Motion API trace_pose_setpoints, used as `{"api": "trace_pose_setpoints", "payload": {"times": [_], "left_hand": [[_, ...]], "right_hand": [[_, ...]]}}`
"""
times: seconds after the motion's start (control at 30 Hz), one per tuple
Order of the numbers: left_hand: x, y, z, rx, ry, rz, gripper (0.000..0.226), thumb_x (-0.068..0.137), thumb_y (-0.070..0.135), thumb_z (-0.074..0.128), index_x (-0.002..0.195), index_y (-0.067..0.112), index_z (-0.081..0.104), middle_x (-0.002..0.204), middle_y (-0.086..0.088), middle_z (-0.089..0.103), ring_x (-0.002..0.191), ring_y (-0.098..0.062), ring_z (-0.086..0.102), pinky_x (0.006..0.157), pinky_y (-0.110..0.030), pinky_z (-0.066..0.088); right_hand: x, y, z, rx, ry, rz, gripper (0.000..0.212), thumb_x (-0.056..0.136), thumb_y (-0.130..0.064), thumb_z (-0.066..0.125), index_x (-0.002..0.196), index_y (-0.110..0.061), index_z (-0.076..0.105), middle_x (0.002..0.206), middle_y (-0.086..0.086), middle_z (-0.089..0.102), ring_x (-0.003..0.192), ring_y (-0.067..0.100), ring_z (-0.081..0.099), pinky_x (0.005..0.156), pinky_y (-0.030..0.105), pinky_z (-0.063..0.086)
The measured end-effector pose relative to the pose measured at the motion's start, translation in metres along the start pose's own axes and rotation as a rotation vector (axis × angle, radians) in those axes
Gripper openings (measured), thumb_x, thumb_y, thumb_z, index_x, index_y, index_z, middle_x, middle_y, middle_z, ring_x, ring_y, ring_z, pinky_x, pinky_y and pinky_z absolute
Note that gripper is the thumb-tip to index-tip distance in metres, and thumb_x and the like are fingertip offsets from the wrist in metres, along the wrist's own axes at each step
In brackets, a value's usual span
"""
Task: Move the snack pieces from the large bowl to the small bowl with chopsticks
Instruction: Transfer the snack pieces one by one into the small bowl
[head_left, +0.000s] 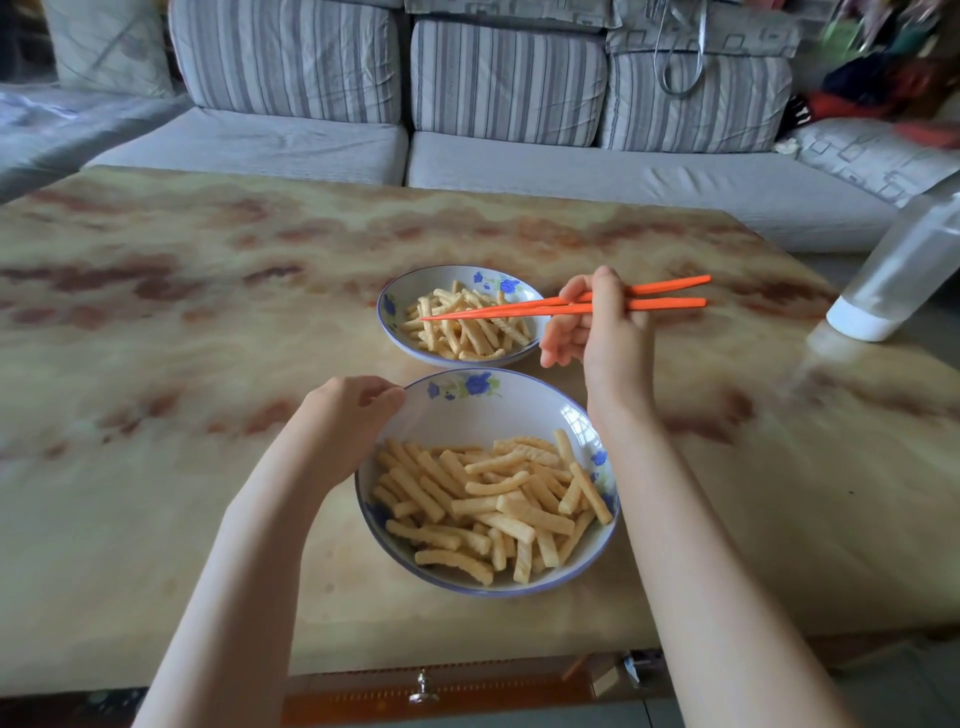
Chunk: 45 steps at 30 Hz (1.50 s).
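A large white bowl (498, 410) with blue flowers sits near the table's front edge, holding many yellow ridged snack sticks (493, 499). Behind it stands a smaller matching bowl (415, 286), also holding snack sticks (467, 327). My left hand (343, 415) grips the large bowl's left rim. My right hand (592, 322) holds a pair of orange chopsticks (498, 310) to the right of the small bowl. Their tips hang together over the small bowl's sticks, and I see no piece between them.
The bowls stand on a marbled yellow-brown table (208, 312). A clear plastic bottle with a white cap (893, 270) lies tilted at the right edge. A grey striped sofa (498, 130) runs behind the table. A drawer knob (422, 686) shows below the front edge.
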<state>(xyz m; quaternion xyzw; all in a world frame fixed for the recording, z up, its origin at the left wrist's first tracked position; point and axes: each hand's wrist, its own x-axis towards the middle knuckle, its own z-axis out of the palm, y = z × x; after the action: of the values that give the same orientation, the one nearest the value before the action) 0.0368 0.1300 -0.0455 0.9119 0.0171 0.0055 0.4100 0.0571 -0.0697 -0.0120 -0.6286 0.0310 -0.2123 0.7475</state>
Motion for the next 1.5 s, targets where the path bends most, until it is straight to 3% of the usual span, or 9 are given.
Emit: {"api": "trace_pose_setpoints", "payload": {"times": [0.47, 0.57, 0.67, 0.8, 1.0, 1.2, 1.5], "left_hand": [[-0.002, 0.003, 0.0, 0.008, 0.009, -0.002, 0.022, 0.094, 0.025, 0.05, 0.1, 0.02, 0.071, 0.095, -0.008, 0.067, 0.084, -0.024, 0.057, 0.065, -0.028, 0.038], [-0.003, 0.004, -0.001, -0.002, 0.007, -0.008, 0.022, 0.094, 0.025, 0.05, 0.1, 0.019, 0.071, 0.096, -0.01, 0.068, 0.086, -0.026, 0.058, 0.069, -0.028, 0.038], [-0.003, 0.004, -0.001, -0.012, 0.002, -0.009, 0.022, 0.094, 0.025, 0.05, 0.099, 0.019, 0.071, 0.097, -0.01, 0.068, 0.088, -0.026, 0.059, 0.071, -0.027, 0.038], [-0.004, 0.005, -0.001, -0.012, 0.004, -0.013, 0.022, 0.094, 0.025, 0.05, 0.1, 0.019, 0.071, 0.098, -0.009, 0.068, 0.091, -0.025, 0.058, 0.072, -0.027, 0.037], [-0.003, 0.004, -0.001, -0.002, 0.003, -0.01, 0.022, 0.094, 0.025, 0.05, 0.099, 0.02, 0.071, 0.097, -0.009, 0.068, 0.092, -0.027, 0.059, 0.067, -0.029, 0.04], [-0.003, 0.004, -0.002, -0.006, 0.006, -0.01, 0.023, 0.094, 0.025, 0.049, 0.1, 0.019, 0.071, 0.098, -0.009, 0.068, 0.092, -0.027, 0.06, 0.064, -0.023, 0.04], [-0.003, 0.004, -0.002, -0.014, -0.005, -0.012, 0.022, 0.094, 0.024, 0.05, 0.1, 0.018, 0.071, 0.097, -0.01, 0.069, 0.09, -0.027, 0.06, 0.07, -0.028, 0.039]], "right_hand": [[0.0, -0.031, -0.025, 0.029, 0.022, -0.08, 0.037, 0.102, -0.021, 0.033, 0.071, -0.01, 0.051, 0.041, 0.005, 0.053, 0.033, 0.02, 0.044, 0.045, 0.032, 0.027], [0.0, -0.039, -0.035, 0.035, 0.016, -0.076, 0.037, 0.102, -0.022, 0.034, 0.07, -0.011, 0.051, 0.039, 0.004, 0.05, 0.033, 0.019, 0.043, 0.044, 0.031, 0.026], [-0.003, -0.048, -0.046, 0.014, -0.078, -0.021, 0.039, 0.102, -0.023, 0.033, 0.069, -0.012, 0.051, 0.037, 0.004, 0.047, 0.031, 0.019, 0.037, 0.04, 0.023, 0.026], [-0.007, -0.056, -0.056, -0.123, -0.276, 0.062, 0.041, 0.102, -0.024, 0.031, 0.068, -0.012, 0.05, 0.036, 0.004, 0.044, 0.03, 0.018, 0.033, 0.039, 0.024, 0.02], [-0.013, -0.052, -0.053, -0.268, -0.371, 0.115, 0.04, 0.102, -0.025, 0.033, 0.07, -0.01, 0.051, 0.036, 0.004, 0.044, 0.03, 0.018, 0.033, 0.034, 0.019, 0.022], [-0.011, -0.047, -0.053, -0.307, -0.39, 0.113, 0.039, 0.102, -0.024, 0.033, 0.071, -0.01, 0.053, 0.038, 0.006, 0.046, 0.031, 0.019, 0.033, 0.036, 0.022, 0.021], [-0.01, -0.041, -0.048, -0.297, -0.318, 0.117, 0.039, 0.102, -0.024, 0.034, 0.069, -0.01, 0.05, 0.037, 0.006, 0.047, 0.03, 0.019, 0.035, 0.034, 0.018, 0.025]]}}
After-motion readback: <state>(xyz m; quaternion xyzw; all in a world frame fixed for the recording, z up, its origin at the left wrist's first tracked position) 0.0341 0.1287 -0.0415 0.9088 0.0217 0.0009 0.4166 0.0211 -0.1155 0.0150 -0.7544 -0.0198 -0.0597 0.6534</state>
